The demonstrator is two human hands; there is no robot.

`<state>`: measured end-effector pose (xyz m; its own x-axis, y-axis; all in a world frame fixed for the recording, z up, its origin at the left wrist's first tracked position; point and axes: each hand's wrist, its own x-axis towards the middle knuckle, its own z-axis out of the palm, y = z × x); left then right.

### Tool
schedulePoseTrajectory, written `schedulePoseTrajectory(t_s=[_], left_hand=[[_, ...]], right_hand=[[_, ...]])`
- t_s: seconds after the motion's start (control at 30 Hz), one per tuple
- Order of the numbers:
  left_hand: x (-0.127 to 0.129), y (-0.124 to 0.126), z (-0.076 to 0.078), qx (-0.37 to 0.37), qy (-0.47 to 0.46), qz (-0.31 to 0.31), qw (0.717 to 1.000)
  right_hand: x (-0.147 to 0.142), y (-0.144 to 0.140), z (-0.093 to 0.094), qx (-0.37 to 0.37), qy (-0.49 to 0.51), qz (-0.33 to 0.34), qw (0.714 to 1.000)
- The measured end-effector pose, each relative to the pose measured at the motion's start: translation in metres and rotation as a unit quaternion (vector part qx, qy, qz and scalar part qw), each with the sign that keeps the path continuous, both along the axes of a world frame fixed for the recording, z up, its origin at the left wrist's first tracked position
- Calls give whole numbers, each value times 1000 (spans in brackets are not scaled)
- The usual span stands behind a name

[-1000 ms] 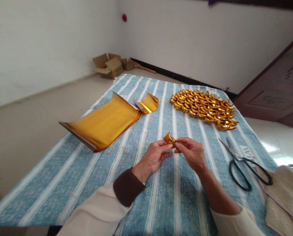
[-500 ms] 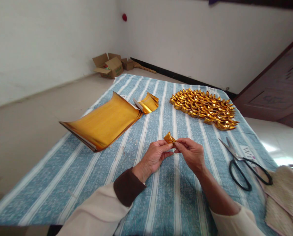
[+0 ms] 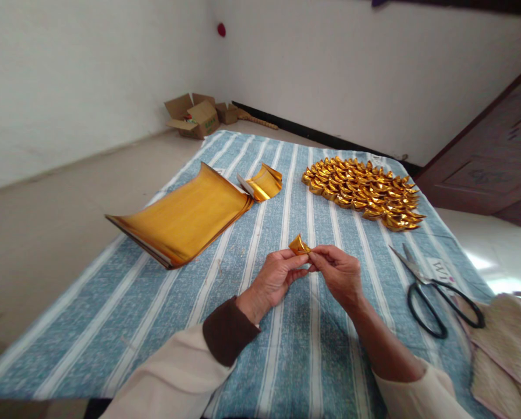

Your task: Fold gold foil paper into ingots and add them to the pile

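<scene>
A small piece of folded gold foil paper (image 3: 298, 244) is pinched between both hands above the middle of the cloth. My left hand (image 3: 276, 279) grips its near left side with thumb and fingers. On its right end, the thumb and fingertips of my right hand (image 3: 337, 272) press together. The fingers hide its lower part. Beyond, on the right, a tight cluster of finished gold paper ingots (image 3: 360, 189) stands in rows. To the left lie a stack of large gold foil sheets (image 3: 185, 215) and a smaller stack of curled gold sheets (image 3: 264, 183).
Black-handled scissors (image 3: 426, 282), blades partly apart, lie on the right of the blue striped tablecloth (image 3: 164, 343). A beige folded cloth (image 3: 507, 355) rests at the right edge. Open cardboard boxes (image 3: 199, 116) stand on the floor by the wall; a brown door (image 3: 491, 157) is at right.
The folded foil piece has shifted very slightly left, and the right hand with it. Both hands keep their pinch on it; everything else stays in place.
</scene>
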<state>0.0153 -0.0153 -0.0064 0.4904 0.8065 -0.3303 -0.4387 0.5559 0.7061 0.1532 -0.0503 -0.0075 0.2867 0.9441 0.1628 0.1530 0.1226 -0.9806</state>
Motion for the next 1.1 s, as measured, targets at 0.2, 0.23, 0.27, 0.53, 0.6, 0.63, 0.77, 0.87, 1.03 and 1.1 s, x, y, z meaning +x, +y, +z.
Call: schedulePoseTrajectory(t_s=[0.2,0.23,0.27,0.53,0.6,0.63,0.77,0.87,1.03,1.1], left_hand=[[2,0,4,3,-7,11,1000],[2,0,5,5,-10,9,1000],[2,-1,5,7,-14,8,1000],[4,0,0,29,-40,6,999],[5,0,0,33,-34,5,999],[5,0,1,35,-31,5,999],[6,1,0,37,-38,6,999],[6,1,-3,35,-47,6,998],[4,3,-3,31,-51,2,998],[4,2,-1,31,-50,2,998]], right_hand=[[-2,-1,-2,-2,10,8,1000],[-2,-1,-3,0,9,7,1000],[-2,-1,-3,1,8,5,1000],[-2,-1,-9,13,-23,-6,1000],[-1,-1,-11,17,-38,-7,999],[-1,-1,-11,18,-45,-8,999],[-1,-1,-11,17,-49,-11,999],[-2,-1,-11,15,-49,-13,999],[-2,0,-14,21,-54,-11,998],[-1,0,-14,26,-58,-10,998]])
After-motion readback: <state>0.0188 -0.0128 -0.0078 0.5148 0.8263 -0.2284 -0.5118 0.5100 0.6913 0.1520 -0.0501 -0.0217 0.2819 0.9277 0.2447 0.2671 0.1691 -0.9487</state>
